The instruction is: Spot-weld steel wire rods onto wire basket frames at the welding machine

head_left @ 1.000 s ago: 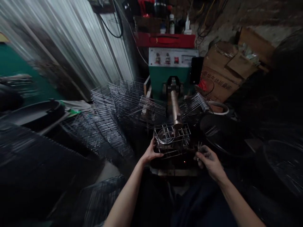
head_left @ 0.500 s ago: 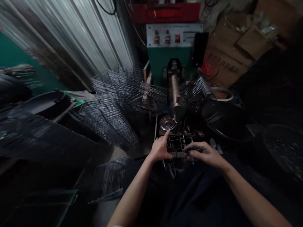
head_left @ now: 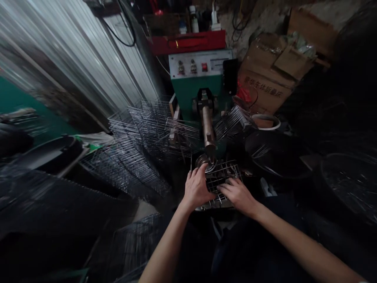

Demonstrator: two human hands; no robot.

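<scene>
My left hand (head_left: 196,190) is closed about the left side of a small metal wire rack (head_left: 225,169), its thumb stretched over the wires. My right hand (head_left: 239,195) is bent over the rack's near right part, fingertips pressed against the wires. Whether a loose wire is also under those fingers is hidden. Just beyond the rack, the copper-coloured arm (head_left: 208,127) of a green machine (head_left: 188,89) points down at a round metal electrode-like piece (head_left: 202,160), partly covered by my left fingers.
Stacked wire grids (head_left: 134,147) stand to the left, more grids (head_left: 231,122) right of the machine arm. A cardboard box (head_left: 265,84), a phone-like black slab (head_left: 230,76) and a white-rimmed bucket (head_left: 275,122) are at the right. A red tray (head_left: 188,42) tops the machine.
The view has tilted up and turned. The rack is closer to the machine arm. My right hand has shifted left over the rack; the thin rod seen in its fingers earlier can no longer be made out.
</scene>
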